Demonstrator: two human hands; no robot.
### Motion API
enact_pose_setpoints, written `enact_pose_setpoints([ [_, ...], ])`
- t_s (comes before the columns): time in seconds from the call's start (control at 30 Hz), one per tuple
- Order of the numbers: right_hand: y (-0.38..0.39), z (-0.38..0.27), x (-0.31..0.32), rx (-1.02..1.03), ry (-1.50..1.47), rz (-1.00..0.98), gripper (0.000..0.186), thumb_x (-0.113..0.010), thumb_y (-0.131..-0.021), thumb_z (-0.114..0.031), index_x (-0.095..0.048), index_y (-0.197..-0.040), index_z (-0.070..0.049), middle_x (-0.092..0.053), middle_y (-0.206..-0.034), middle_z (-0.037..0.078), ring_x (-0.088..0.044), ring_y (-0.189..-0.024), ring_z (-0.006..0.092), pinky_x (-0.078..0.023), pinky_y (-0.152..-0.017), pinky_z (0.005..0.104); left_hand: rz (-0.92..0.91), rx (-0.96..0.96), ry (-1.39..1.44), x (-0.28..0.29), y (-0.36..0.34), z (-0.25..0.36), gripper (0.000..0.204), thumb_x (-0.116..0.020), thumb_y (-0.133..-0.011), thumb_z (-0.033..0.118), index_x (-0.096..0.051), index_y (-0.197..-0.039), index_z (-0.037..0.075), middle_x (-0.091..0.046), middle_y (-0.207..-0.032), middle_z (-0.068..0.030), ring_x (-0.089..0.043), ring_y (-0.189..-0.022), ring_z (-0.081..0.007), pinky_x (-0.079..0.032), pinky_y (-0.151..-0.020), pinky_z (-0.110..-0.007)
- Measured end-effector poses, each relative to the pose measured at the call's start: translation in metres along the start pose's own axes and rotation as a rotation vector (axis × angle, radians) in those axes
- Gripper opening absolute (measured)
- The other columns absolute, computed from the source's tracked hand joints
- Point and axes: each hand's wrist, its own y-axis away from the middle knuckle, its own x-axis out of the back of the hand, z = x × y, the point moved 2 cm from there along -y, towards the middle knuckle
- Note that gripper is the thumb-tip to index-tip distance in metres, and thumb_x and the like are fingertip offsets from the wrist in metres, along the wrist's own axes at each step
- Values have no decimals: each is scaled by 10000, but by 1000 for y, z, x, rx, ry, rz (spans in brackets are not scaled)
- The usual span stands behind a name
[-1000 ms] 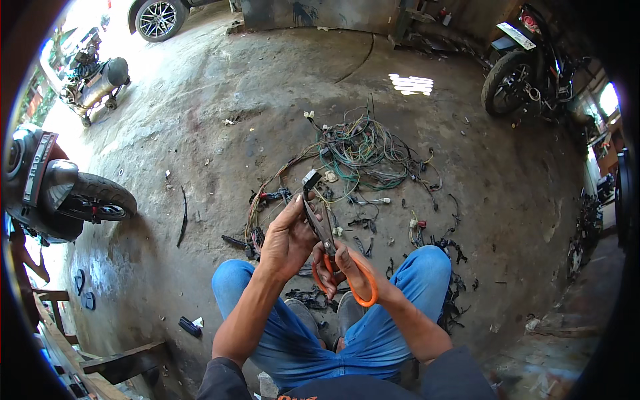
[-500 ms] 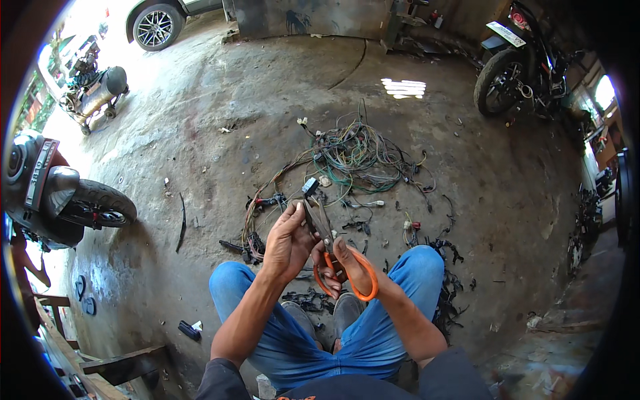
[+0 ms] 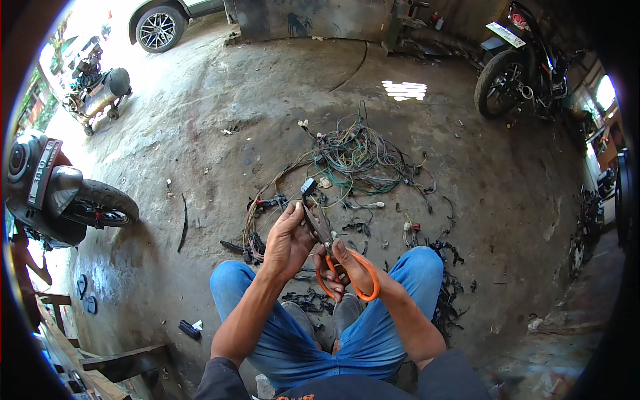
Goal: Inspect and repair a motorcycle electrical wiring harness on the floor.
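Surroundings: I am seeing one wire tangle (image 3: 363, 157), multicoloured, lying ahead of the hands; black scraps (image 3: 450, 303), scattering beside the right knee; one black strip (image 3: 183, 223), lying alone at left; two dark sandals (image 3: 81, 285), resting further left. One motorcycle (image 3: 61, 187) is standing at the left edge; another motorcycle (image 3: 505, 80) is standing at upper right. A wheeled tank (image 3: 110, 90) and a car wheel (image 3: 160, 30) are showing at upper left.

Surface and room: a stained grey floor (image 3: 200, 150) is running throughout, bright light entering from upper left.

Hands: the left hand (image 3: 287, 243) is pinching, thumb against fingers, apparently gripping the dark lower end of a small pale-and-black connector (image 3: 309, 187); the fingers are partly hiding the contact. The connector is pointing upward, just beyond the fingertips. The right hand (image 3: 343, 263) is curling around orange-handled scissors (image 3: 365, 288), whose blades are standing slightly parted beside the left fingers.
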Motion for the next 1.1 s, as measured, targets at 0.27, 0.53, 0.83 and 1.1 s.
enact_pose_setpoints([
  [0.27, 2, -1, 1, -29, -89, -10, 743, -335, -970, -744, -526, -1054, -32, -401, -726, -7, -454, -519, 85, -468, -450, 255, -37, 18, -91, 3, -2, 0, 219, -538, -1070, 261, -560, -1226, 109, -628, -1089, 5, -628, -993, -140, -503, -894, -376],
  [0.53, -4, 6, 5, 67, 31, 55, 699, -359, -1001, -704, -536, -1007, -28, -386, -684, -13, -428, -487, 84, -422, -426, 249, -23, -2, -110, -11, -1, -6, 145, -518, -1082, 281, -534, -1109, 140, -611, -990, 25, -593, -870, -88, -488, -753, -299],
  [0.83, -9, -1, -1, 88, 22, 142, 712, -343, -1000, -714, -543, -959, -32, -396, -670, -9, -410, -469, 84, -396, -416, 253, 9, -51, -169, -16, -1, -9, 142, -490, -1095, 255, -477, -1041, 125, -562, -958, 10, -563, -756, -75, -457, -575, -220],
  [1.1, -11, -2, 1, 74, -47, 164, 762, -313, -966, -775, -545, -967, -49, -416, -669, 2, -409, -459, 97, -408, -400, 271, 17, -164, -374, -19, 0, -21, 170, -482, -1100, 249, -446, -1016, 106, -459, -767, 29, -412, -467, -44, -387, -456, -192],
])
